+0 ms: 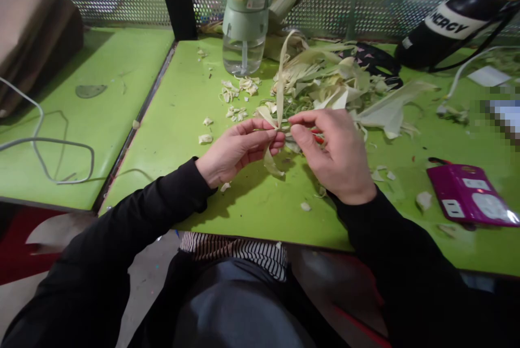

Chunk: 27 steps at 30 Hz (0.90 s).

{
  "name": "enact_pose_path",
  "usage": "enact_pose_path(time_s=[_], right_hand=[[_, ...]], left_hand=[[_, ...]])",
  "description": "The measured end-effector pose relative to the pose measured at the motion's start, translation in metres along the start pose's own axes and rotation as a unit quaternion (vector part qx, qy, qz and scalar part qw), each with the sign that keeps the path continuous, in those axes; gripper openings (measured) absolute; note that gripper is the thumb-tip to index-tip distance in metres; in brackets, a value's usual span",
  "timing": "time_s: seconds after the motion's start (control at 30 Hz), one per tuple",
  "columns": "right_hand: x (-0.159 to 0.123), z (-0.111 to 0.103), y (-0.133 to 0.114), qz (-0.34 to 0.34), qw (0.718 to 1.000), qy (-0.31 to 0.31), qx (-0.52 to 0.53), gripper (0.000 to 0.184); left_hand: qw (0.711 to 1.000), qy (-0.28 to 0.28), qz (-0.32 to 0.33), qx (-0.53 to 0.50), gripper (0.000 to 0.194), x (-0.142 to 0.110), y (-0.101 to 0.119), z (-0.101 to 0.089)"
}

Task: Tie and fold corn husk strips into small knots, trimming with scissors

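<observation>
Between the thumb and fingers of my left hand (247, 145) is pinched a pale strip of corn husk (280, 93). One length of it stands up in a loop above the fingers, and a short tail hangs below them. My right hand (335, 148) is closed just to the right, thumb and forefinger together at what looks like a thin end of the same husk. Something small and red (318, 137) shows by the right fingers; its kind is hidden. Right behind the hands lies a heap of dry corn husks (325, 80).
A green water bottle (245, 23) stands at the back. A black bottle (450, 23) leans on the mesh screen at right. A purple case (473, 194) lies at the right, near a blurred-out object. Husk scraps dot the green table (158, 148); a grey cable (60, 142) loops at left.
</observation>
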State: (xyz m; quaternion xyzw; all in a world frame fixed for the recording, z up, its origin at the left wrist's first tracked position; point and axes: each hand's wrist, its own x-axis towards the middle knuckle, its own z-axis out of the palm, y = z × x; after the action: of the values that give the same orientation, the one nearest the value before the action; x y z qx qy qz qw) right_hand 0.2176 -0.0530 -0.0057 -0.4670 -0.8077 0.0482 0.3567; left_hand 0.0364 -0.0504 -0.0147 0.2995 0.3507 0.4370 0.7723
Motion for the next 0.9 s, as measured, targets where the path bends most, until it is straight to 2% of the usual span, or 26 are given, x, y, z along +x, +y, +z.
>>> enact_pose_path(time_s=[0.1,0.17,0.3,0.43,0.57,0.73,0.8,0.9], right_hand=[[0.0012,0.001,0.0032,0.008,0.998,-0.06,0.026,0.024],[0.0011,0.0017,0.0048,0.044,0.992,-0.097,0.073,0.027],[0.0003,0.0017,0.0067,0.149,0.951,-0.157,0.22,0.032],[-0.0003,0.0018,0.0061,0.188,0.933,-0.137,0.274,0.033],[0.0,0.0014,0.0039,0.206,0.924,-0.123,0.298,0.03],[0.0021,-0.0017,0.0024,0.237,0.885,-0.145,0.373,0.025],[0.0026,-0.0028,0.0017,0.237,0.882,-0.151,0.378,0.023],[0.0023,-0.0032,0.0003,0.234,0.892,-0.144,0.358,0.019]], left_hand=[[1.0,0.001,-0.018,-0.014,0.013,0.0005,0.0007,0.0002],[0.999,0.0,-0.037,-0.011,0.014,0.0008,0.001,-0.0004],[0.998,-0.015,-0.052,0.019,0.011,0.0016,0.0018,-0.0039],[0.996,-0.038,-0.039,0.066,0.01,0.0029,0.0023,-0.0081],[0.996,-0.035,-0.036,0.073,0.009,0.0031,0.0023,-0.0081],[0.997,-0.012,-0.05,0.051,0.006,0.0011,0.0055,-0.0047],[0.997,-0.017,-0.057,0.051,0.009,0.0003,0.0074,-0.0042],[0.996,-0.03,-0.059,0.059,0.009,-0.0004,0.0077,-0.0041]])
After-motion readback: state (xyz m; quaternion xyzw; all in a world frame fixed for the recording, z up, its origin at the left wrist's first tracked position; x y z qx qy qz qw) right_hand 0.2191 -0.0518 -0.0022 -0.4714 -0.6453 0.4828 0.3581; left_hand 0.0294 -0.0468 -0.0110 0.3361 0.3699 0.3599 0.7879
